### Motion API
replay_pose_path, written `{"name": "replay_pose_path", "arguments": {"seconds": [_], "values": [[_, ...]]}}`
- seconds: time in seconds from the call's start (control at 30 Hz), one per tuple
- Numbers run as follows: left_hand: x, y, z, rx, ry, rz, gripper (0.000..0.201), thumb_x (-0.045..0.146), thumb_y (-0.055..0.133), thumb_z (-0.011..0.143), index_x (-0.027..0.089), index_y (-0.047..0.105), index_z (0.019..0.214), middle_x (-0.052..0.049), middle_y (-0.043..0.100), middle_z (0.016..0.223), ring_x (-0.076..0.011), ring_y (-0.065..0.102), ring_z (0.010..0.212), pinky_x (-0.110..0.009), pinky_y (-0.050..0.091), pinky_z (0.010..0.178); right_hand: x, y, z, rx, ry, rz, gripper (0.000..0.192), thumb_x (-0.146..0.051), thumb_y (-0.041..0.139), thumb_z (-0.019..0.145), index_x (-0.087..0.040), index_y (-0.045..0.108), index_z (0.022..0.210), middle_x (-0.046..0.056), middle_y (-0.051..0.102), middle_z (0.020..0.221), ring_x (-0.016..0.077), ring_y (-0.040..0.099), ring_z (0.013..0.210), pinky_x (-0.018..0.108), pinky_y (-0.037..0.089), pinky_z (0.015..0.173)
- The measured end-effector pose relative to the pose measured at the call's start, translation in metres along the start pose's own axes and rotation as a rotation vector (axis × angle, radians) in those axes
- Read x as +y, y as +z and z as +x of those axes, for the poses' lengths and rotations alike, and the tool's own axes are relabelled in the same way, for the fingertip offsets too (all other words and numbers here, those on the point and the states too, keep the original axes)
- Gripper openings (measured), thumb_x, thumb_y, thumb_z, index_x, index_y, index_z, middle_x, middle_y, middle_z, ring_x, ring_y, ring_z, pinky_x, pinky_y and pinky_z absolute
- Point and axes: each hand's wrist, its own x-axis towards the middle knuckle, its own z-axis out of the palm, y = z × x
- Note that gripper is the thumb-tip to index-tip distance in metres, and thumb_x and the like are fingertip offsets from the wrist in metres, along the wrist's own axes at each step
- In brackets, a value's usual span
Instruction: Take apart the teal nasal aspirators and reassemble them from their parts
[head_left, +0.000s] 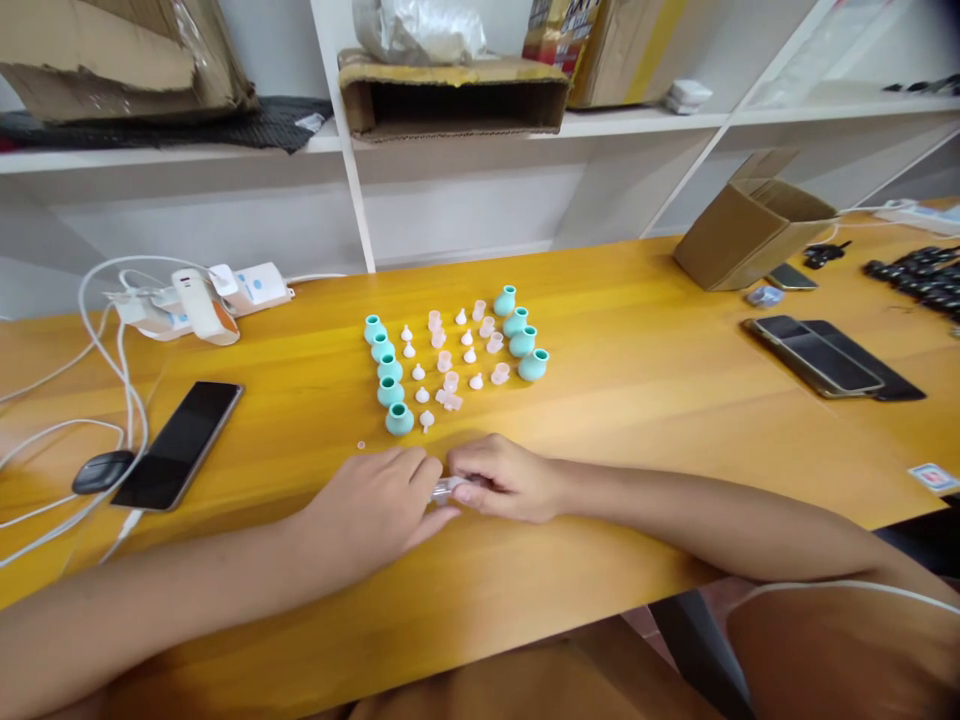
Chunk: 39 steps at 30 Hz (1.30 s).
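Note:
Between my two hands is a small clear plastic piece (pixel 445 489), partly covered by fingers. My left hand (pixel 382 495) closes on its left end, and my right hand (pixel 506 478) pinches its right end. Just beyond the hands stand rows of small parts: teal bulb-shaped pieces with open necks (pixel 400 420) on the left, more teal bulbs (pixel 533 365) on the right. White pointed caps (pixel 422 396) and pale pink translucent cups (pixel 500 374) stand between them. One pink piece (pixel 450 400) lies on its side. A tiny ring (pixel 361 445) lies left of the rows.
At left lie a phone (pixel 180 445), a black mouse (pixel 103 472), white cables and a power strip (pixel 259 287). On the right are an open cardboard box (pixel 750 225), another phone (pixel 817 353) and black cables (pixel 919 280). White shelving (pixel 465 200) rises behind the table.

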Motion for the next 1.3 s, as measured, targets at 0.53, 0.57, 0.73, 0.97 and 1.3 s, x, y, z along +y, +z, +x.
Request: {"name": "replay_pose_path", "arguments": {"seconds": [0.53,0.57,0.73,0.97,1.3], "values": [[-0.010,0.000,-0.002,-0.246,0.142,-0.078,0.014,0.018,0.057,0.110,0.020,0.061,0.097,-0.003,0.070,0.087,-0.0223,0.066,0.074,-0.034,0.046,0.067,0.002,-0.011,0.003,-0.245,-0.132,-0.226,0.049,-0.056,0.048,0.118,-0.015,0.070,0.103,0.005,0.075,0.095,0.0126,0.063,0.080,0.026,0.041,0.072],[-0.011,-0.001,-0.001,-0.259,0.139,-0.091,0.013,0.016,0.058,0.109,0.019,0.062,0.097,-0.004,0.070,0.088,-0.0223,0.066,0.075,-0.034,0.046,0.068,0.002,-0.012,0.003,-0.240,-0.130,-0.237,0.049,-0.057,0.047,0.118,-0.015,0.069,0.103,0.005,0.074,0.093,0.0124,0.062,0.078,0.025,0.040,0.071],[-0.015,-0.008,0.002,-0.366,0.124,-0.056,0.012,0.012,0.062,0.107,0.018,0.065,0.097,-0.005,0.072,0.091,-0.0228,0.067,0.078,-0.032,0.043,0.069,0.009,-0.014,0.003,-0.185,-0.153,-0.348,0.055,-0.059,0.042,0.119,-0.016,0.066,0.095,0.004,0.071,0.087,0.0123,0.056,0.072,0.027,0.034,0.068],[-0.019,-0.018,0.006,-0.475,0.059,-0.007,0.011,0.020,0.067,0.109,0.017,0.067,0.099,-0.005,0.075,0.093,-0.0225,0.068,0.077,-0.032,0.042,0.067,0.022,-0.020,0.002,-0.176,-0.165,-0.499,0.057,-0.061,0.042,0.119,-0.017,0.063,0.091,0.003,0.068,0.084,0.0120,0.053,0.070,0.028,0.026,0.066],[-0.028,-0.017,0.009,-0.300,0.086,-0.127,0.029,0.044,0.065,0.114,0.018,0.066,0.102,-0.002,0.070,0.094,-0.0196,0.065,0.082,-0.031,0.040,0.069,0.006,-0.011,0.006,-0.175,0.041,0.002,0.054,-0.064,0.059,0.112,-0.015,0.069,0.094,0.000,0.064,0.079,0.0096,0.053,0.070,0.022,0.035,0.067]]}}
